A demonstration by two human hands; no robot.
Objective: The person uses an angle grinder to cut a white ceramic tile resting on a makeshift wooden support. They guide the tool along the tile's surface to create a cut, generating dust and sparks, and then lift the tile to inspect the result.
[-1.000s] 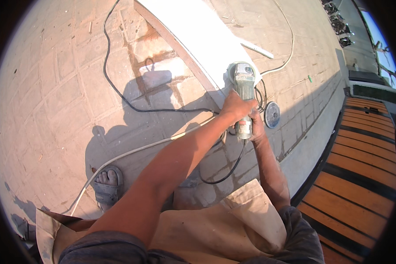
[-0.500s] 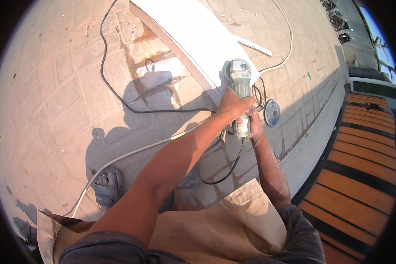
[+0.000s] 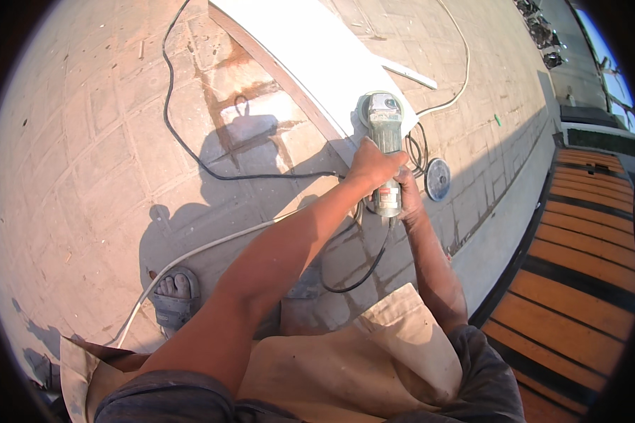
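Observation:
Both my hands are wrapped round the grey-green body of an angle grinder (image 3: 384, 134). My left hand (image 3: 374, 167) closes on it from the left, just behind the head. On the right side, farther back, my right hand (image 3: 408, 190) grips the same body. The grinder's round disc lies against the near end of a long white slab (image 3: 310, 56) with a brown edge; the head hides most of the disc. From the tool's rear end a black cord (image 3: 363, 283) loops down toward my legs.
A loose grey disc (image 3: 437, 180) lies right of the grinder, by coiled black cable (image 3: 418, 151). A pale cable (image 3: 212, 247) crosses the paving beside my sandalled foot (image 3: 176, 292). Beyond the slab is a white strip (image 3: 410, 74). Orange slats (image 3: 571, 282) run along the right.
Almost nothing differs. The whole view has shifted very slightly, and the grinder stays at the slab's near end with both hands on it.

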